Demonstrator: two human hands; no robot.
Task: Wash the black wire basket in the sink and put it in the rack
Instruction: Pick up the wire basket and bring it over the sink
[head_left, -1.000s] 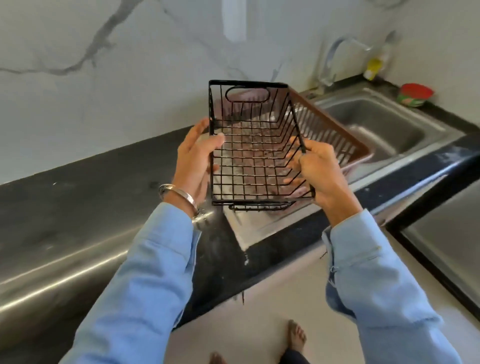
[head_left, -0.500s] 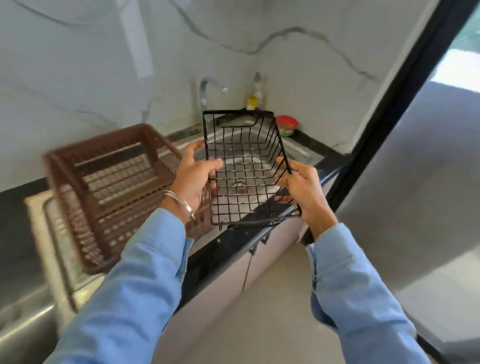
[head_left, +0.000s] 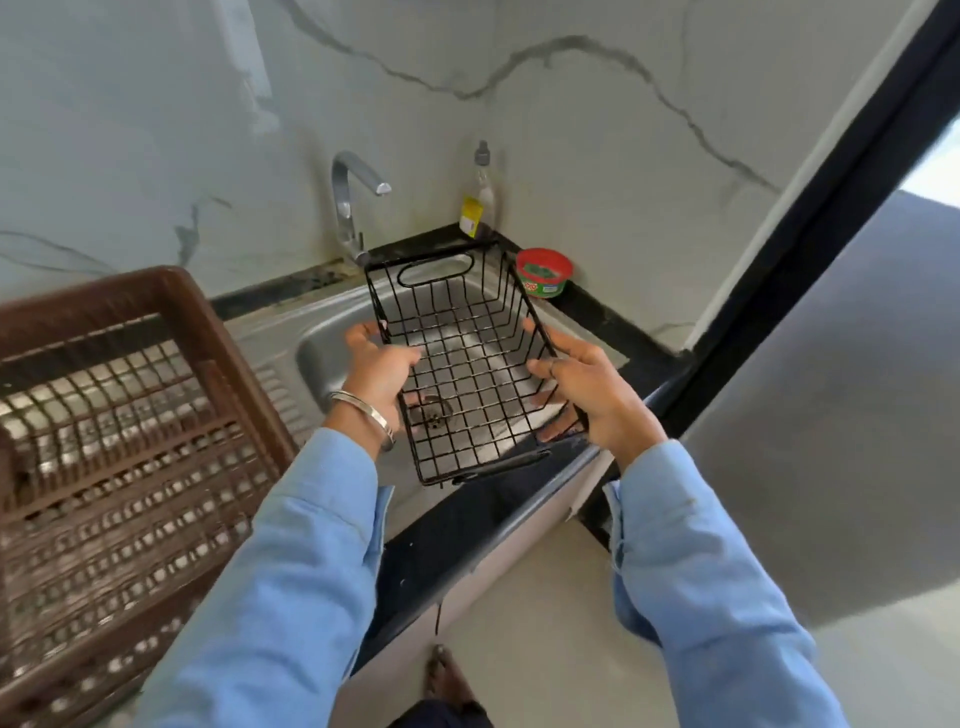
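Observation:
I hold the black wire basket (head_left: 467, 358) in the air over the steel sink (head_left: 332, 338), its open side facing me and a handle loop at its far end. My left hand (head_left: 379, 371) grips its left side and wears a metal bangle. My right hand (head_left: 587, 389) grips its right side. Through the wires I see the sink drain (head_left: 434, 410). The brown plastic rack (head_left: 119, 447) stands on the draining board to the left of the sink.
A chrome tap (head_left: 353, 208) rises behind the sink. A clear soap bottle (head_left: 480, 195) and a red-lidded green tub (head_left: 545, 273) stand in the back right corner. The black counter edge (head_left: 467, 525) runs below my arms, with a dark frame (head_left: 810, 208) on the right.
My view has swung right from the counter to the sink. The basket, held in both hands throughout, now hangs over the sink basin, and the rack sits at my left.

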